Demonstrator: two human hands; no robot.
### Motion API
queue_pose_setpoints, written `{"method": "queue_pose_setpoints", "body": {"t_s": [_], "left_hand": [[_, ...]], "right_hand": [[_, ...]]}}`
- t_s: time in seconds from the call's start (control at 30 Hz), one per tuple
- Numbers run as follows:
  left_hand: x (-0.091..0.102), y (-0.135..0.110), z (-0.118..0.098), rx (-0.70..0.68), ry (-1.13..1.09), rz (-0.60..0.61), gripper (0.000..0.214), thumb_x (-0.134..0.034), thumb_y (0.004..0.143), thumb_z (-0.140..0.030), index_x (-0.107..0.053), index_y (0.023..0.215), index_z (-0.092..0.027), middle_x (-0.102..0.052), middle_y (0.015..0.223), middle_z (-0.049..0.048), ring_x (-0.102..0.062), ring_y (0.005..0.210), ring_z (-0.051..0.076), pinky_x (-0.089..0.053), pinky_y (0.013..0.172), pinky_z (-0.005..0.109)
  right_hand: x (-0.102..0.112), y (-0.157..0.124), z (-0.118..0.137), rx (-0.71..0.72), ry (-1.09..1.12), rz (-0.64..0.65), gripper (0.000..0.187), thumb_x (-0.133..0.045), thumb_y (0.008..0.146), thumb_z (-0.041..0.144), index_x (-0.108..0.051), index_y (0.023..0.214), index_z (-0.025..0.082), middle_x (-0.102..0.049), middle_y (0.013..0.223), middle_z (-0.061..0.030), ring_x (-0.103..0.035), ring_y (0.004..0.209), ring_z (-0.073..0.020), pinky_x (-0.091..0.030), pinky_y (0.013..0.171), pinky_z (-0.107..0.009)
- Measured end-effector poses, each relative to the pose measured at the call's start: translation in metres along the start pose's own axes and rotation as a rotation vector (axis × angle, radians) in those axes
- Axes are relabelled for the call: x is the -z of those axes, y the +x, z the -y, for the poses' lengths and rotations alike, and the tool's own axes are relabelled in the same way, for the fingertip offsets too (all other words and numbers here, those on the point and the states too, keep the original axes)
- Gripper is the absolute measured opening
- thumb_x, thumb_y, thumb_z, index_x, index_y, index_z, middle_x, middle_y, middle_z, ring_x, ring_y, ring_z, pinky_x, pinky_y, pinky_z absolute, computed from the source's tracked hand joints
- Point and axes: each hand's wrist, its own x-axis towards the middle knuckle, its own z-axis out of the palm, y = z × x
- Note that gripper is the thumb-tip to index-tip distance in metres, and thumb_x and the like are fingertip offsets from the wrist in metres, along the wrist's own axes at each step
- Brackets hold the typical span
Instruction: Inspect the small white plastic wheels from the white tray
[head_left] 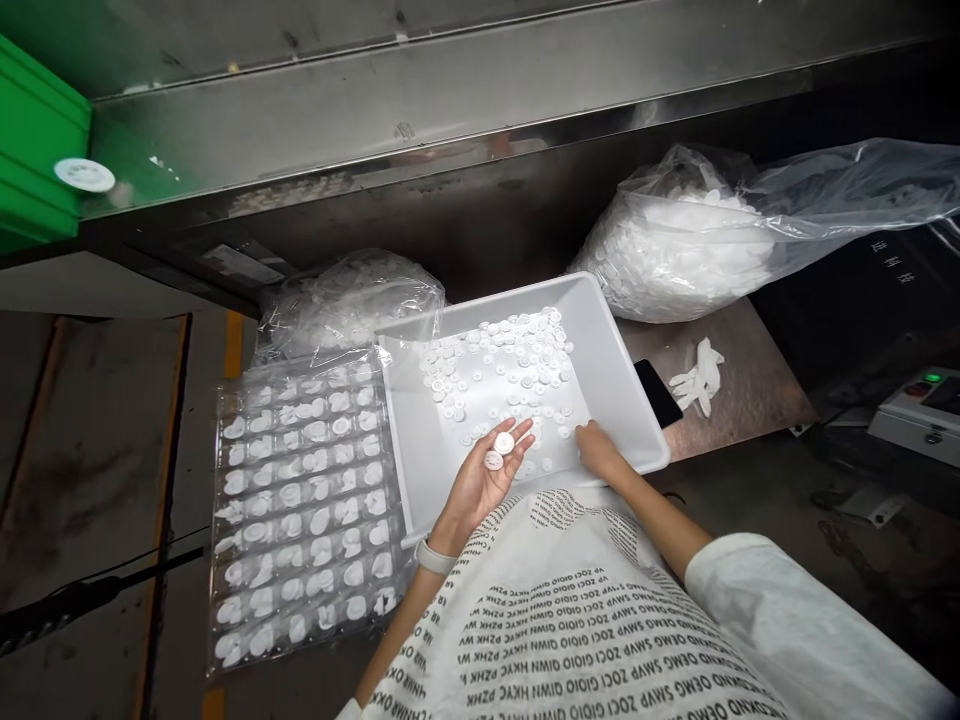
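My left hand is turned palm up over the near side of a pale grey plastic bin. It holds white round plastic discs on its fingers; at least two show. Inside the bin, many similar loose discs lie spread on the floor, thickest toward the far side. My right hand is at the bin's near right, its fingers curled closed and pointing down. Whether anything is in those fingers is hidden. Left of the bin is a clear plastic blister tray with rows of pockets holding white pieces.
A clear bag full of white pieces stands at the back right, another clear bag behind the tray. A black phone and white glove lie right of the bin. A green crate and white disc are upper left.
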Motion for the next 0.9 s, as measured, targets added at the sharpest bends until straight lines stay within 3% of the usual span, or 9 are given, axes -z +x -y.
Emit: {"method": "queue_pose_setpoints", "body": {"t_s": [0.27,0.5,0.63,0.9], "left_hand": [[-0.016,-0.002,0.005,-0.028,0.056,0.079,0.029,-0.06,0.089,-0.028,-0.059,0.115,-0.016,-0.061,0.122,0.0087,-0.062,0.102,0.019,-0.055,0.085,0.04],[-0.014,-0.003,0.009,-0.052,0.051,0.087,0.03,-0.06,0.089,-0.029,-0.059,0.116,-0.016,-0.061,0.12,0.0081,-0.061,0.102,0.019,-0.054,0.085,0.04],[-0.009,-0.005,0.01,-0.039,0.046,0.102,0.031,-0.059,0.089,-0.031,-0.058,0.116,-0.016,-0.062,0.113,0.0069,-0.062,0.094,0.017,-0.055,0.079,0.037],[-0.021,-0.016,0.019,-0.027,0.028,0.167,0.03,-0.059,0.089,-0.029,-0.058,0.116,-0.016,-0.062,0.117,0.0077,-0.062,0.099,0.018,-0.055,0.083,0.039]], "right_hand": [[-0.009,0.001,0.003,-0.051,0.028,-0.025,0.036,-0.061,0.094,0.036,-0.055,0.122,0.013,-0.055,0.124,-0.0114,-0.059,0.105,-0.0228,-0.053,0.089,-0.042],[-0.001,-0.008,0.004,0.012,0.236,-0.127,0.036,-0.06,0.094,0.036,-0.054,0.123,0.016,-0.055,0.124,-0.01,-0.058,0.106,-0.023,-0.052,0.089,-0.044],[0.017,-0.023,0.0,0.213,0.431,-0.2,0.032,-0.059,0.095,0.036,-0.056,0.12,0.017,-0.057,0.121,-0.0089,-0.06,0.102,-0.0207,-0.053,0.087,-0.041],[0.079,-0.085,0.01,0.808,0.779,-0.398,0.023,-0.059,0.095,0.035,-0.06,0.107,0.015,-0.058,0.116,-0.0078,-0.058,0.105,-0.0208,-0.053,0.087,-0.04]]}}
